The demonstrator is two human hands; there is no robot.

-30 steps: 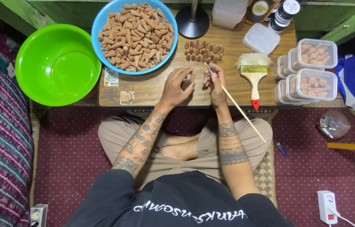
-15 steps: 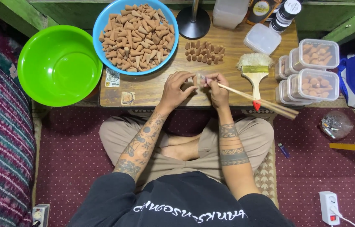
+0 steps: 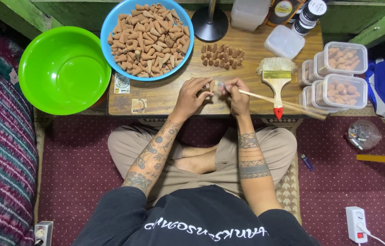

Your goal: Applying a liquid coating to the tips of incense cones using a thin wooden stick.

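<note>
Over the low wooden table (image 3: 165, 98) we see the left hand (image 3: 191, 96) pinching one small brown cone (image 3: 211, 85) upright between its fingertips, just before the blue bowl (image 3: 108, 27) heaped with like cones. The right hand (image 3: 236, 94) — closed around a thin wooden stick (image 3: 274, 100) — brings the stick's tip to the cone. A paintbrush (image 3: 276, 82) lies just to the right, beside lidded plastic tubs (image 3: 343, 91).

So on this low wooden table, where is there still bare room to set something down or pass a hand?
Bare wood lies on the table below the blue bowl, left of the left hand, apart from two small stickers. A narrower strip runs between the right hand and the brush. The right edge is crowded with lidded containers.
</note>
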